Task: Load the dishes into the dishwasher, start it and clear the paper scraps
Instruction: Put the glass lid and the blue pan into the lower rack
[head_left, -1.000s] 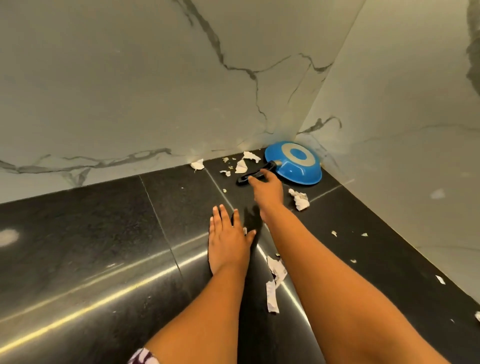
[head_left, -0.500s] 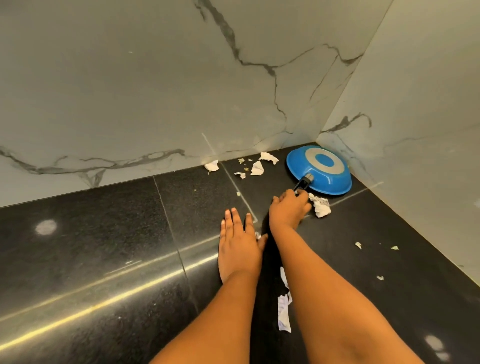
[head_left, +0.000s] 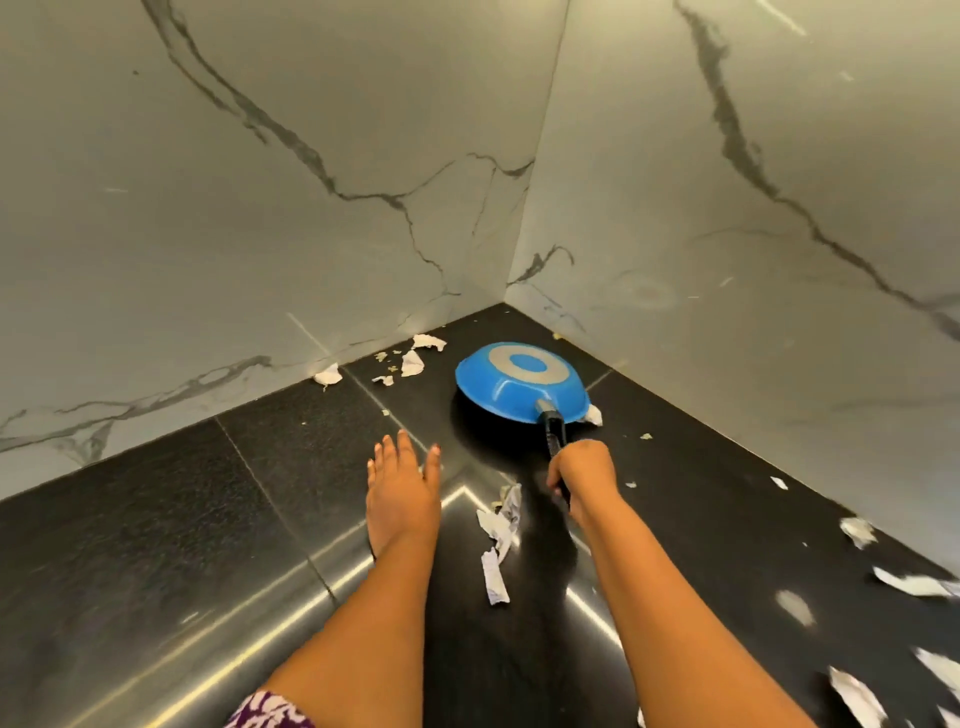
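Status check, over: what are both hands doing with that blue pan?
Right hand grips the blue pan by its handle; pan bottom-up. Left hand flat on the black counter, empty. Paper scraps between the hands, more by the wall.

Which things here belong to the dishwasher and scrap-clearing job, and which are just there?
Job: blue pan, upside down, its handle gripped by the right hand; torn paper scraps scattered across the counter.
Just there: black counter; marble walls; left hand resting flat on the counter.
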